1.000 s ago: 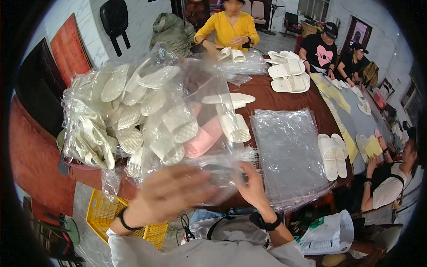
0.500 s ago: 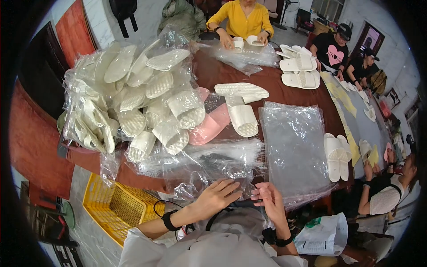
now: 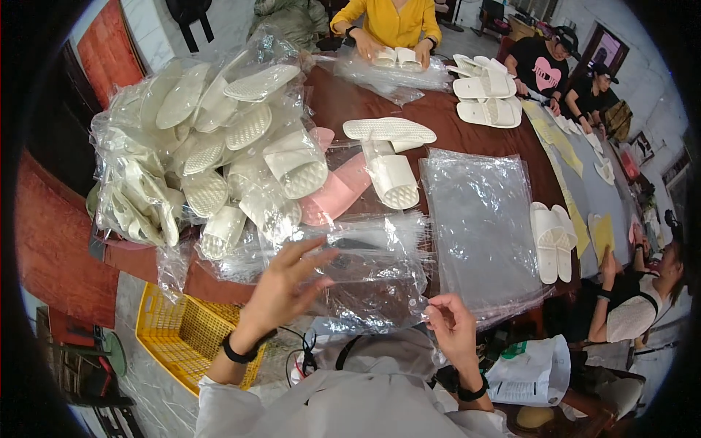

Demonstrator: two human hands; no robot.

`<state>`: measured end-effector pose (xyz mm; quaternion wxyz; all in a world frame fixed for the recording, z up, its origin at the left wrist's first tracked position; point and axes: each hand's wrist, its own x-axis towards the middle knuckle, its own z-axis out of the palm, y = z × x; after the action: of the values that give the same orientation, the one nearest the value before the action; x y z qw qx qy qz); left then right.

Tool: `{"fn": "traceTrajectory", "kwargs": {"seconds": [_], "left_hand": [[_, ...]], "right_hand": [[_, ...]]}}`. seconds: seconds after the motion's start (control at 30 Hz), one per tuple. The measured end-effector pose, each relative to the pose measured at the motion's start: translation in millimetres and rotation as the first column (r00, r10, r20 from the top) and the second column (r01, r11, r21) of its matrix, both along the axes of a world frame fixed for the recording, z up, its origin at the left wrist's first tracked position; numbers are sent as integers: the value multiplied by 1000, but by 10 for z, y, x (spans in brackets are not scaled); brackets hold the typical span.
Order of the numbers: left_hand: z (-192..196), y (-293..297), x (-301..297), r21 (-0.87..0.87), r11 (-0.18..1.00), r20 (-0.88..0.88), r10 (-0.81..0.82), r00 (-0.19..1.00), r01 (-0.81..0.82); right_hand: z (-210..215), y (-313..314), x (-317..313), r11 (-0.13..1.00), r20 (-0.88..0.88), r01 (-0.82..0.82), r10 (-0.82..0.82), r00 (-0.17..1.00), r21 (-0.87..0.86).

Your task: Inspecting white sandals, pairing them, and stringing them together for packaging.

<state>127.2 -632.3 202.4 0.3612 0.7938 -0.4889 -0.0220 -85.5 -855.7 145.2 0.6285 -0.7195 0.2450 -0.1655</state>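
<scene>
My right hand (image 3: 453,327) pinches the corner of a clear plastic bag (image 3: 372,296) at the table's near edge. Over the left side of that bag is my left hand (image 3: 281,292), fingers spread and holding nothing I can see. Beneath lies a pile of clear bags (image 3: 380,237). A flat stack of larger clear plastic sheets or bags (image 3: 475,226) sits to the right of it. Beyond my left hand, white slippers in clear bags (image 3: 212,146) are heaped up. Two loose white slippers (image 3: 394,179) lie near a pink slipper (image 3: 339,191).
A pair of white slippers (image 3: 553,241) rests at the right edge of the brown-covered table (image 3: 336,95). More white slippers (image 3: 488,98) are stacked farther back. A yellow plastic crate (image 3: 182,332) stands on the floor at my left. Several people work around the tables, one in a yellow top (image 3: 394,25).
My left hand has moved left and away from my right hand, its fingers spreading. The bag now stretches flatter along the near edge, its corner in my right hand. The view has shifted slightly.
</scene>
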Motion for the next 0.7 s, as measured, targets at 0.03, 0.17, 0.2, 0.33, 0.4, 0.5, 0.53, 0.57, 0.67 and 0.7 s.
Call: {"fn": "traceTrajectory", "kwargs": {"seconds": [0.03,0.17,0.2,0.33,0.4,0.5,0.53,0.57,0.67,0.7], "left_hand": [[76,5,52,2,1000,-3,-1,1000,1],[297,-108,155,74,995,118,-70,991,62],[329,-174,139,81,989,165,-138,977,126],[243,-551,103,124,950,298,-311,902,287],[187,-734,86,150,921,379,-391,839,361],[117,-926,142,216,894,419,-448,790,392],[37,-972,166,162,900,442,-433,785,405],[24,-984,186,162,899,441,-435,785,407],[-66,-1004,270,127,882,267,-471,841,454],[-60,-983,288,129,881,267,-473,840,456]], "right_hand": [[53,-9,-19,991,-28,-26,23,999,-129],[354,-4,-13,923,-57,-69,51,997,-380],[374,-10,3,923,-59,-70,51,997,-379],[428,-11,83,915,-3,-97,105,995,-390],[431,1,122,910,13,-103,118,993,-402],[413,1,162,915,42,-88,113,993,-394],[419,-1,177,917,48,-87,115,992,-389],[422,-7,187,920,54,-88,118,992,-383],[384,-51,205,926,73,-80,115,991,-369],[344,-66,211,927,74,-78,113,991,-367]]}}
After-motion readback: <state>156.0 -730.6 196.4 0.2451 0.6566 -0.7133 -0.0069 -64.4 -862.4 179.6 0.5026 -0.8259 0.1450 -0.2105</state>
